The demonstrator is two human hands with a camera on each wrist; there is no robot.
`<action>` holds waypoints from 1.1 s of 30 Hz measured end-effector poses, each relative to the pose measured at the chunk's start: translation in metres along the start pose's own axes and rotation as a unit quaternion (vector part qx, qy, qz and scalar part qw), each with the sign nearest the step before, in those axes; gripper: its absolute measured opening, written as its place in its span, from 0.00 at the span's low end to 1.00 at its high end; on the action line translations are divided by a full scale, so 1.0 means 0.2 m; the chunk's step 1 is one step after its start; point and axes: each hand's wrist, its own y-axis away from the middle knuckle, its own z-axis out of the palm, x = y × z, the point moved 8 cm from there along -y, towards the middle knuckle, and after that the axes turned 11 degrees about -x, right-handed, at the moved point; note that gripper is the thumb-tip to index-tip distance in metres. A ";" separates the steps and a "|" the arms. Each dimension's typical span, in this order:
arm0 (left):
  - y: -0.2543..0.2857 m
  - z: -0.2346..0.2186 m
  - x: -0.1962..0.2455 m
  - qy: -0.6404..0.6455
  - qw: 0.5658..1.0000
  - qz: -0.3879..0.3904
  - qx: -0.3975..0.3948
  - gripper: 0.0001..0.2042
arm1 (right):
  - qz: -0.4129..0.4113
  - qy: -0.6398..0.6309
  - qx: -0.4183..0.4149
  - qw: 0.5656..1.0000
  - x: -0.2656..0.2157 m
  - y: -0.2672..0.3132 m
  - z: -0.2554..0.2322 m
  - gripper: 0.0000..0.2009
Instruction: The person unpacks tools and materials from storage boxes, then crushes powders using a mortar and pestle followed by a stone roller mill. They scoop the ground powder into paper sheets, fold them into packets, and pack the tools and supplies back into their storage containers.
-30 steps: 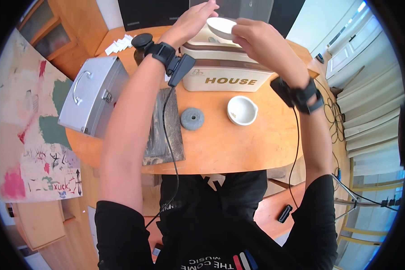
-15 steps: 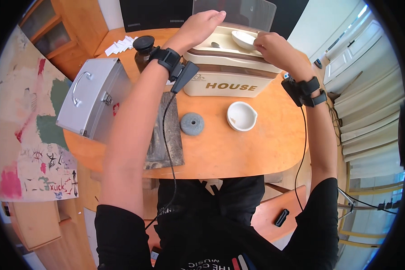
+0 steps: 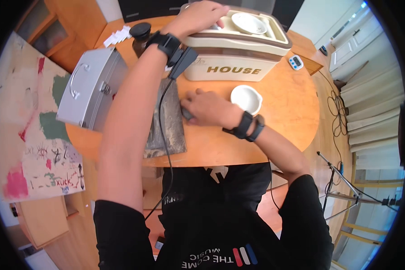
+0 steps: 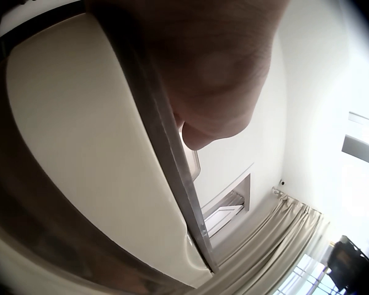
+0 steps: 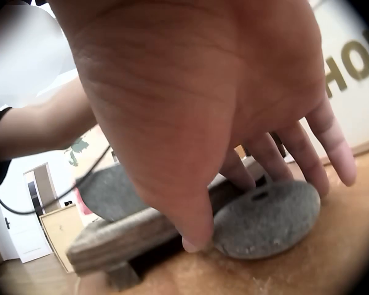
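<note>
My right hand [image 3: 209, 108] reaches down over the grey stone disc [image 3: 186, 113] on the wooden table. In the right wrist view the fingers extend behind the disc [image 5: 267, 221], with the thumb at its near edge; no curled grip shows. My left hand [image 3: 200, 19] is at the left top of the cream HOUSE box [image 3: 234, 69], beside its raised clear lid [image 3: 252, 5]. The left wrist view shows this hand [image 4: 215, 67] above the box rim, most fingers hidden. A white dish [image 3: 249, 23] lies in the box's top tray.
Right of my right hand stands a white spouted bowl [image 3: 246, 100]. A dark slab [image 3: 166, 130], silver case [image 3: 87, 87] and dark jar [image 3: 140, 33] are on the left. A small timer [image 3: 295, 62] lies right of the box. A cable hangs from the left wrist.
The right hand has let go of the white dish, left in the tray, and moved down and left to the stone disc. The left hand stays by the lid.
</note>
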 end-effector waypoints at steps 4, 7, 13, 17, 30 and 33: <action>0.01 -0.03 -0.02 0.014 0.996 0.028 0.078 0.23 | 0.003 -0.023 -0.067 0.997 0.02 -0.01 0.01 0.22; 0.01 -0.08 -0.01 -0.009 0.984 0.067 0.163 0.24 | -0.027 -0.044 -0.003 0.999 0.02 0.10 -0.12 0.22; 0.08 -0.15 -0.03 0.155 0.949 0.133 0.239 0.29 | -0.039 -0.138 0.291 0.946 0.15 0.41 -0.96 0.26; 0.08 -0.19 -0.04 0.297 0.915 0.173 0.213 0.32 | 0.052 0.042 0.456 0.888 0.29 0.32 -1.23 0.19; 0.17 -0.22 -0.08 0.241 0.899 0.122 0.345 0.27 | 0.163 0.099 0.204 0.960 0.67 -0.18 -0.99 0.19; 0.17 -0.24 -0.09 0.195 0.913 0.099 0.344 0.32 | 0.198 0.068 0.143 0.967 0.70 -0.13 -1.01 0.19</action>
